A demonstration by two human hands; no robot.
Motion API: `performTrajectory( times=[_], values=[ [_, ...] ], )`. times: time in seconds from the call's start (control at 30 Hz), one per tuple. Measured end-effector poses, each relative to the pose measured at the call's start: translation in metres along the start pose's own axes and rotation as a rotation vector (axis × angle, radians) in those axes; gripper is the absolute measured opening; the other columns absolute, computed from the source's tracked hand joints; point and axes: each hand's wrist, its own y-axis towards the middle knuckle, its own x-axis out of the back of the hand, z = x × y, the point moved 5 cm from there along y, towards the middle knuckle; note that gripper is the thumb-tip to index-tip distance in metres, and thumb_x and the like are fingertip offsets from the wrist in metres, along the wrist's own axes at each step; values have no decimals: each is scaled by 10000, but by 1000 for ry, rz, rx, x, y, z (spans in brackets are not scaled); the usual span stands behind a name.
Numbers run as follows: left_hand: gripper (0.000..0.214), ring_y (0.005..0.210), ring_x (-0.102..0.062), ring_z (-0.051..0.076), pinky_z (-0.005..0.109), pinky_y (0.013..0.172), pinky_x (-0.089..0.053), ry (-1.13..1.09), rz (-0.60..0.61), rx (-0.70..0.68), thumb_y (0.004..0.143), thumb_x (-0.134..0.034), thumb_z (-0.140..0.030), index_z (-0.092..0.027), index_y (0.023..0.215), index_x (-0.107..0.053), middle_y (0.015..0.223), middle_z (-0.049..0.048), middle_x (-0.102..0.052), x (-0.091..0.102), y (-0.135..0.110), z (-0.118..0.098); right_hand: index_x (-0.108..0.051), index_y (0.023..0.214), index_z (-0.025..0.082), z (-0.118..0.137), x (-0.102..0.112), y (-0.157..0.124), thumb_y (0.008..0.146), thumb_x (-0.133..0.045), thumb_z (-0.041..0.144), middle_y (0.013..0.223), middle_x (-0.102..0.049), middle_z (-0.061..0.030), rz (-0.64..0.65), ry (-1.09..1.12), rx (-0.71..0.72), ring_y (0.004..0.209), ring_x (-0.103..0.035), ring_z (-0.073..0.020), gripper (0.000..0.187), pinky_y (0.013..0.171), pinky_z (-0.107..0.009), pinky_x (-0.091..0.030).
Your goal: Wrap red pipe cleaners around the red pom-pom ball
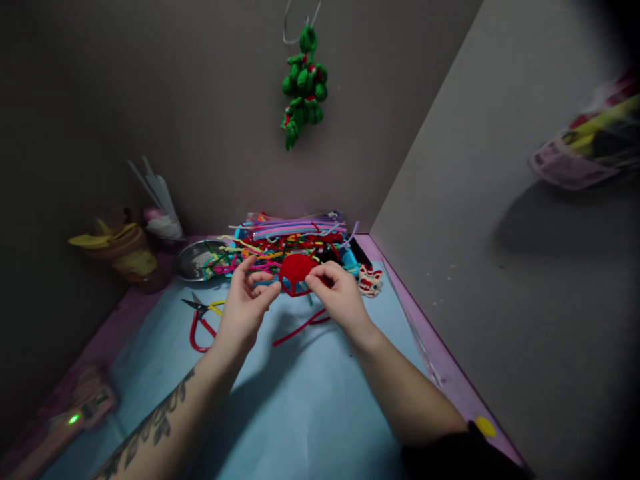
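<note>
A rounded red fuzzy piece, seemingly pipe cleaner (297, 268), is held up in front of me, with a thin red strand looping below it. My right hand (343, 293) pinches its right edge between thumb and forefinger. At the left edge, my left hand (247, 300) has its thumb and a curled finger on the thin strand, while its forefinger is raised. Loose red pipe cleaners (300, 328) lie on the blue mat under my hands. Scissors (200, 320) with red and yellow handles lie opened left of my left wrist.
A blue tray (354, 252) heaped with coloured pipe cleaners stands at the back, beside a metal bowl (187, 261). Left are a brown pot (135, 260) and a pink glue gun (75, 427). A red-and-white figure (370, 280) lies right; a green ornament (305, 87) hangs above.
</note>
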Motion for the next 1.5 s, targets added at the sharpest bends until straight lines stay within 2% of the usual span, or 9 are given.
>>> performTrajectory(
  times=[0.07,0.23,0.47,0.73,0.93,1.1,1.27,1.37,1.5],
  values=[
    [881,561,-564,90,184,486,-390,59,3,-50,613,-806,-291,-188,1369,-365,734,-30,-638,-2,-2,-1,-623,666,191,2,0,-2,778,-606,250,711,-558,1,-27,-2,15,689,-525,-141,128,657,-273,-417],
    [926,535,-549,96,200,494,-390,62,36,10,623,-794,-320,-182,1405,-318,723,-17,-661,-7,-6,5,-619,676,197,6,-7,-8,790,-604,228,709,-559,5,-10,8,42,700,-533,-142,119,659,-271,-420],
    [794,495,-494,73,171,456,-339,73,5,-64,656,-768,-305,-181,1326,-361,655,-60,-617,-3,-5,5,-622,673,192,8,-13,-12,790,-602,203,706,-562,7,23,50,58,684,-531,-131,120,645,-259,-420],
    [636,435,-435,59,157,430,-298,104,24,-63,680,-746,-302,-203,1204,-398,585,-86,-589,-3,-6,3,-627,663,196,9,-12,-12,790,-602,196,703,-571,6,41,45,53,678,-536,-130,130,629,-254,-424],
    [777,522,-535,91,182,496,-382,97,54,-11,652,-774,-327,-172,1300,-374,637,-48,-633,-5,-4,2,-624,658,195,9,-11,-11,789,-603,201,692,-558,9,11,32,52,666,-527,-128,133,626,-255,-419],
    [887,591,-578,97,209,613,-436,35,88,-9,638,-788,-287,-177,1390,-331,625,-63,-623,-9,-6,7,-631,663,195,7,-17,-13,799,-598,202,692,-566,8,38,17,46,657,-532,-126,140,632,-253,-436],
    [904,473,-471,68,191,532,-367,32,15,4,610,-799,-290,-139,1388,-365,512,-102,-543,-6,-6,3,-670,788,205,7,-16,-11,808,-586,157,794,-633,-15,88,-52,103,765,-589,-148,99,707,-270,-471],
    [893,437,-417,60,186,491,-315,30,30,35,622,-792,-302,-134,1393,-372,495,-100,-530,-6,-5,3,-671,838,209,10,-13,-11,835,-564,154,852,-651,-34,93,-112,177,846,-607,-169,120,781,-301,-477],
    [835,432,-378,59,180,465,-264,38,51,24,663,-766,-306,-154,1390,-385,481,-112,-483,-5,-4,4,-660,857,212,12,-12,-11,862,-540,164,868,-643,-45,76,-182,235,865,-602,-183,129,799,-324,-471]
  ],
)
